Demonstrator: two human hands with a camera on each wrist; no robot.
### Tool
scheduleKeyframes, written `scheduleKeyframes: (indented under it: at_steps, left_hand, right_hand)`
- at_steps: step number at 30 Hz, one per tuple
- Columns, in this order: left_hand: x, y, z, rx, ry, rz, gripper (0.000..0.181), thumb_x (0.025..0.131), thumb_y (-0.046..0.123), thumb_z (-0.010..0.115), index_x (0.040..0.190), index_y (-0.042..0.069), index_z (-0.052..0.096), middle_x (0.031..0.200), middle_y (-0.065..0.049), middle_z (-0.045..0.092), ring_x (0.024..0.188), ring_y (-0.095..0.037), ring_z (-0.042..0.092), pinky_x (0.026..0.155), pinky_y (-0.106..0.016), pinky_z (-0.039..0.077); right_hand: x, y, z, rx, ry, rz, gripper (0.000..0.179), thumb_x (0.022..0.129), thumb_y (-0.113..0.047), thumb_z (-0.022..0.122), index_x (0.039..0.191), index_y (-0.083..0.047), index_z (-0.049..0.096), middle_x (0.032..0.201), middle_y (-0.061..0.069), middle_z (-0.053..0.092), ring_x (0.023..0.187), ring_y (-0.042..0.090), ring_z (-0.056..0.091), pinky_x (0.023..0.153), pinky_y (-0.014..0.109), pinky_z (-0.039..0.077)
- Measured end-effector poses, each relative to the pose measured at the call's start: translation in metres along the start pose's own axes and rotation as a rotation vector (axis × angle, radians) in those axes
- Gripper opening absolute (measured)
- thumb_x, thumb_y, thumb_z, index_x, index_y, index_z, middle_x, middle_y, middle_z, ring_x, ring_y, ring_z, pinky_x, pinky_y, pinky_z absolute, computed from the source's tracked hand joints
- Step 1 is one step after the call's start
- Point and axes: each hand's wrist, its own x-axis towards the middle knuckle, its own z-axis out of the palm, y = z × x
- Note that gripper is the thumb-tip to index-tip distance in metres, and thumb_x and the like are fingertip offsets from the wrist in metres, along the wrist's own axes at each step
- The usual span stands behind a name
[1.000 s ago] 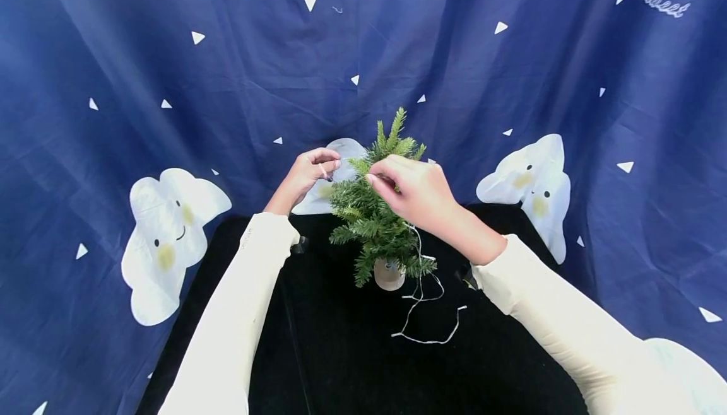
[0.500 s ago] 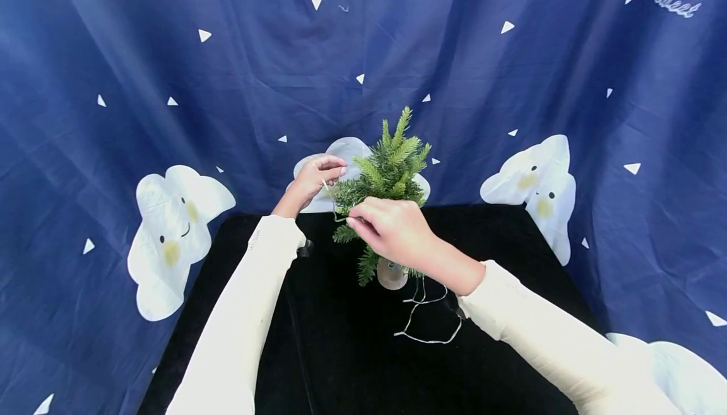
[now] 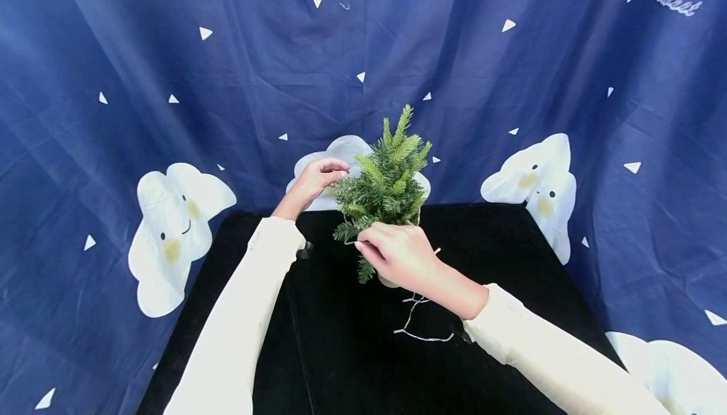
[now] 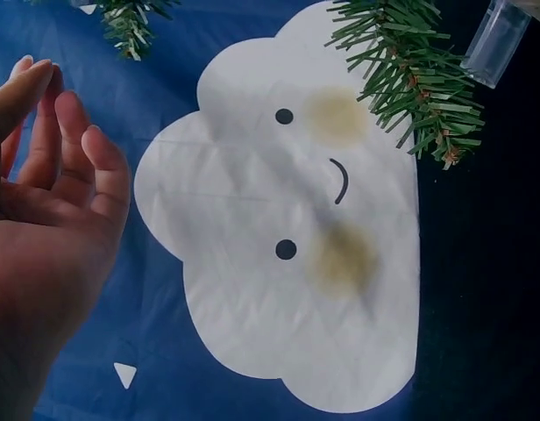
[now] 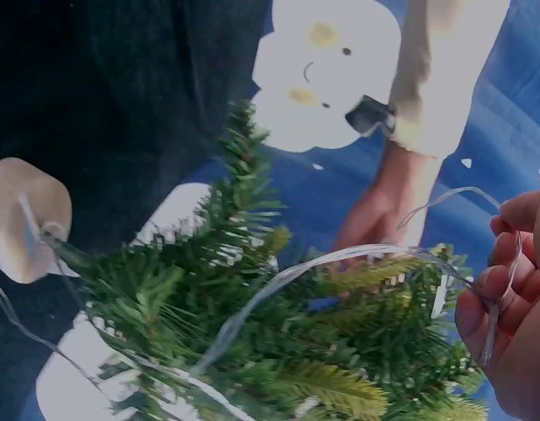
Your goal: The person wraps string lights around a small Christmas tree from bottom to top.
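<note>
A small artificial Christmas tree (image 3: 392,178) stands upright on the black table, its pale base (image 5: 29,219) partly hidden in the head view. My right hand (image 3: 400,252) is in front of the lower branches and pinches the clear wire of a string of lights (image 5: 283,285). In the right wrist view the wire runs across the green branches and loops around the fingers. Left of the tree's upper part is my left hand (image 3: 314,183). Its fingers (image 4: 70,149) are loosely bent, and I see nothing held in them. A branch (image 4: 419,83) hangs at the left wrist view's upper right.
More of the light wire lies loose on the black cloth (image 3: 352,352) in front of the tree. Behind rises a blue curtain (image 3: 244,99) printed with white clouds and triangles.
My right hand has come down from the tree's upper branches to its lower front, drawing the wire with it. The wire seen at my left hand earlier is gone from its fingers.
</note>
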Motion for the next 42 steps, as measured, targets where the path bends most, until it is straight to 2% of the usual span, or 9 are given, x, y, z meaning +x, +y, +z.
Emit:
scheduleKeyframes:
  at_steps: [5, 11, 17, 21, 24, 29, 34, 38, 42]
  left_hand:
    - [-0.021, 0.006, -0.004, 0.027, 0.067, 0.057, 0.024, 0.095, 0.016, 0.070, 0.114, 0.002, 0.070, 0.100, 0.009, 0.069, 0.091, -0.018, 0.060, 0.082, -0.037, 0.049]
    - [-0.066, 0.022, 0.000, 0.117, 0.201, 0.137, 0.024, 0.090, 0.023, 0.076, 0.109, 0.009, 0.075, 0.088, 0.006, 0.067, 0.074, -0.009, 0.056, 0.068, -0.022, 0.046]
    - [-0.112, 0.044, 0.026, 0.250, 0.232, 0.348, 0.011, 0.090, 0.017, 0.076, 0.100, 0.015, 0.075, 0.076, 0.000, 0.059, 0.070, -0.014, 0.051, 0.062, -0.024, 0.041]
    - [-0.139, 0.052, 0.047, 0.371, 0.226, 0.477, 0.009, 0.090, 0.016, 0.076, 0.098, 0.020, 0.075, 0.090, 0.006, 0.065, 0.075, -0.013, 0.054, 0.068, -0.028, 0.043]
    - [-0.155, 0.052, 0.062, 0.488, 0.184, 0.516, 0.010, 0.091, 0.020, 0.076, 0.100, 0.023, 0.075, 0.103, 0.010, 0.068, 0.075, -0.013, 0.057, 0.070, -0.027, 0.047]
    - [-0.165, 0.045, 0.082, 0.650, 0.118, 0.536, 0.015, 0.092, 0.029, 0.075, 0.106, 0.024, 0.075, 0.110, 0.012, 0.068, 0.077, -0.009, 0.059, 0.069, -0.024, 0.049]
    - [-0.163, 0.041, 0.090, 0.724, 0.083, 0.537, 0.018, 0.091, 0.031, 0.075, 0.108, 0.026, 0.074, 0.111, 0.013, 0.069, 0.091, -0.007, 0.063, 0.075, -0.026, 0.053]
    - [-0.162, 0.040, 0.095, 0.786, 0.073, 0.518, 0.017, 0.090, 0.031, 0.075, 0.107, 0.027, 0.074, 0.108, 0.014, 0.070, 0.103, -0.005, 0.064, 0.082, -0.031, 0.055]
    - [-0.162, 0.035, 0.098, 0.818, 0.092, 0.499, 0.013, 0.090, 0.032, 0.075, 0.102, 0.029, 0.075, 0.104, 0.016, 0.071, 0.101, -0.004, 0.065, 0.081, -0.032, 0.054]
  right_hand:
    - [-0.012, 0.003, 0.004, -0.009, -0.015, 0.026, 0.011, 0.097, -0.029, 0.064, 0.093, -0.021, 0.070, 0.082, -0.012, 0.068, 0.065, 0.008, 0.066, 0.055, 0.031, 0.052]
    - [-0.024, 0.009, 0.006, 0.001, -0.023, 0.073, 0.009, 0.096, -0.030, 0.065, 0.093, -0.023, 0.070, 0.082, -0.014, 0.066, 0.063, 0.006, 0.063, 0.054, 0.030, 0.049]
    - [-0.034, 0.016, 0.006, 0.026, 0.009, 0.092, 0.011, 0.097, -0.029, 0.064, 0.091, -0.022, 0.070, 0.081, -0.014, 0.065, 0.061, 0.004, 0.059, 0.053, 0.030, 0.047]
    - [-0.040, 0.019, 0.008, 0.034, 0.013, 0.108, 0.014, 0.098, -0.030, 0.062, 0.090, -0.023, 0.070, 0.082, -0.014, 0.067, 0.064, 0.004, 0.061, 0.054, 0.030, 0.048]
    - [-0.045, 0.020, 0.011, 0.037, 0.006, 0.119, 0.012, 0.097, -0.030, 0.063, 0.090, -0.023, 0.070, 0.083, -0.014, 0.067, 0.065, 0.004, 0.062, 0.054, 0.029, 0.049]
    - [-0.049, 0.021, 0.015, 0.053, -0.010, 0.141, 0.010, 0.097, -0.030, 0.064, 0.091, -0.024, 0.071, 0.085, -0.013, 0.068, 0.067, 0.004, 0.063, 0.053, 0.030, 0.049]
    - [-0.052, 0.019, 0.016, 0.062, -0.003, 0.149, 0.012, 0.097, -0.032, 0.064, 0.092, -0.023, 0.071, 0.086, -0.014, 0.069, 0.068, 0.004, 0.064, 0.053, 0.029, 0.049]
    - [-0.054, 0.019, 0.017, 0.079, 0.021, 0.137, 0.015, 0.099, -0.033, 0.062, 0.091, -0.022, 0.070, 0.084, -0.013, 0.068, 0.065, 0.003, 0.061, 0.052, 0.028, 0.047]
    - [-0.054, 0.018, 0.019, 0.103, 0.044, 0.124, 0.017, 0.100, -0.032, 0.061, 0.091, -0.021, 0.071, 0.084, -0.012, 0.068, 0.065, 0.003, 0.061, 0.052, 0.028, 0.047]
